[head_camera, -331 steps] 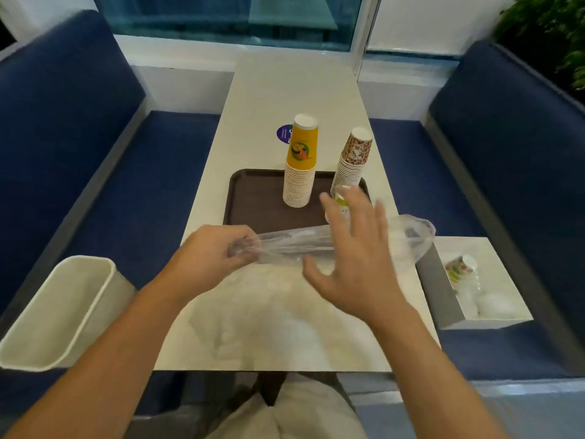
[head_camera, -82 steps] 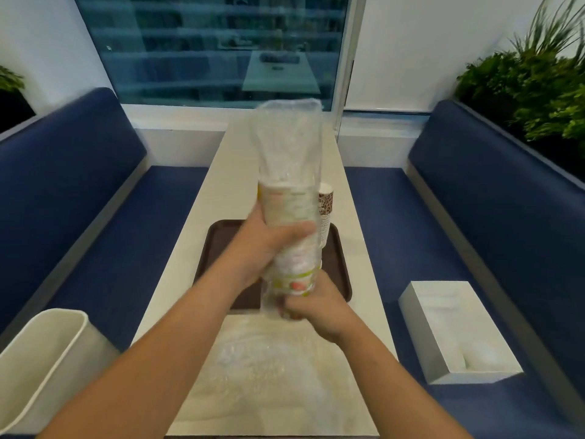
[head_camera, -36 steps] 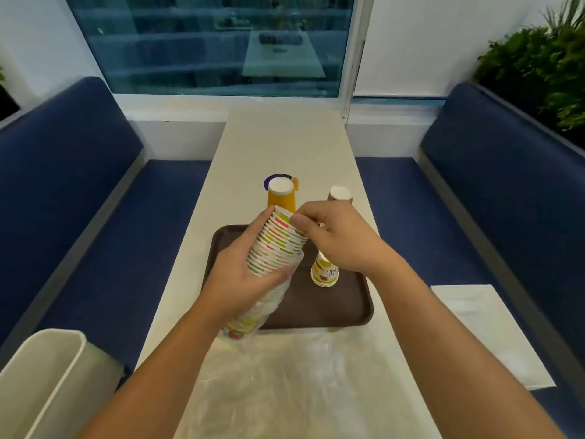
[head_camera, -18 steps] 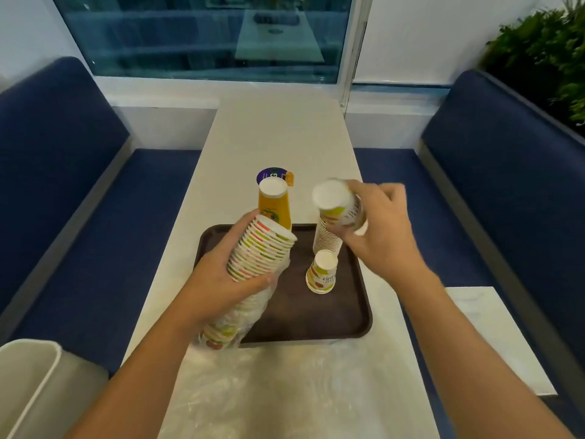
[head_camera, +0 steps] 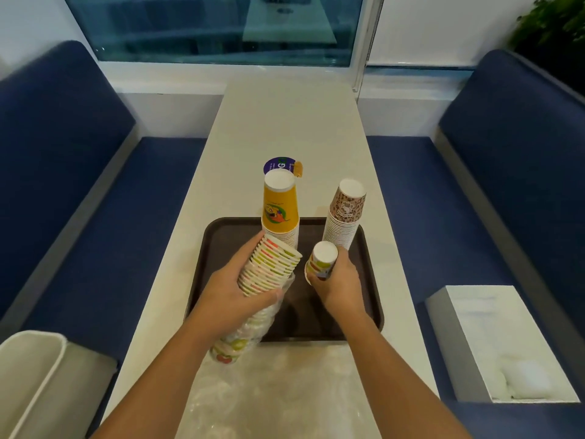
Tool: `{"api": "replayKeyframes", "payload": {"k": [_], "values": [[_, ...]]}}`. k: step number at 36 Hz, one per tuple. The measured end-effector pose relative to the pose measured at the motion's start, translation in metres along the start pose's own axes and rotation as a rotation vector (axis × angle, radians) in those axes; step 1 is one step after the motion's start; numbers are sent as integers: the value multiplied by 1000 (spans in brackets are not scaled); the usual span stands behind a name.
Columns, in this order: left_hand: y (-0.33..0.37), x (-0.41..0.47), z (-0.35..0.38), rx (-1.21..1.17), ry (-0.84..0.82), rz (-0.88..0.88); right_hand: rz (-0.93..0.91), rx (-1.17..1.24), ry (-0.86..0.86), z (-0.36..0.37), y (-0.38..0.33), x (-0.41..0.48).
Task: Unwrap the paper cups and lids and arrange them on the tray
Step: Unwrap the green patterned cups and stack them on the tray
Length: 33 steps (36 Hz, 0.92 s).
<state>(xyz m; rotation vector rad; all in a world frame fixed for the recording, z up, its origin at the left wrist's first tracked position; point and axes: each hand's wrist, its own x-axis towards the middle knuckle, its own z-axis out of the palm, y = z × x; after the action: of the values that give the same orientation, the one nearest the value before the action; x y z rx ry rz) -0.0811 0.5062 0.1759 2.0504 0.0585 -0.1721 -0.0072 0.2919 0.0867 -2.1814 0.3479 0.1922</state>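
Note:
My left hand (head_camera: 232,294) grips a tilted stack of fruit-print paper cups (head_camera: 269,267), its lower part still inside a clear plastic sleeve (head_camera: 240,339). My right hand (head_camera: 335,280) holds a short upside-down stack of the same cups (head_camera: 321,259) on the brown tray (head_camera: 368,299). Two taller upside-down stacks stand at the tray's far side: a yellow stack (head_camera: 280,210) and a brown patterned stack (head_camera: 345,213).
An empty plastic wrapper (head_camera: 278,388) lies on the white table (head_camera: 285,122) near me. A round purple sticker (head_camera: 278,164) sits beyond the tray. A white bin (head_camera: 31,384) stands on the left bench, a white box (head_camera: 503,343) on the right bench.
My right hand carried a few cups down from mid-air onto the small stack on the tray. The left hand's sleeved stack stayed roughly in place.

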Motion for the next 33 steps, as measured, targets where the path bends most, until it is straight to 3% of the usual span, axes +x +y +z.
{"api": "replayKeyframes", "payload": {"k": [3,6,10,13,17,21,24,28,30,33], "values": [[0,0,0,2,-4,6,-138,-68,167,-13,-8,-19],[4,-3,0,6,-10,31,-303,39,271,-31,-29,-50],[12,-9,1,23,-19,78,-628,35,-66,-56,-59,-78],[18,-14,-1,25,-22,109,-606,-36,-189,-71,-74,-84],[23,-23,-5,37,-36,149,-521,163,-297,-87,-86,-85],[25,-31,-8,58,-48,185,-511,346,-153,-110,-95,-83],[28,-35,-10,46,-66,188,-700,104,-148,-121,-99,-84],[38,-34,-10,53,-96,212,-944,-538,-271,-115,-103,-80],[41,-33,-10,60,-104,220,-1020,-668,-183,-113,-102,-74],[37,-32,-15,77,-76,219,-1060,-593,118,-117,-90,-57]]}}
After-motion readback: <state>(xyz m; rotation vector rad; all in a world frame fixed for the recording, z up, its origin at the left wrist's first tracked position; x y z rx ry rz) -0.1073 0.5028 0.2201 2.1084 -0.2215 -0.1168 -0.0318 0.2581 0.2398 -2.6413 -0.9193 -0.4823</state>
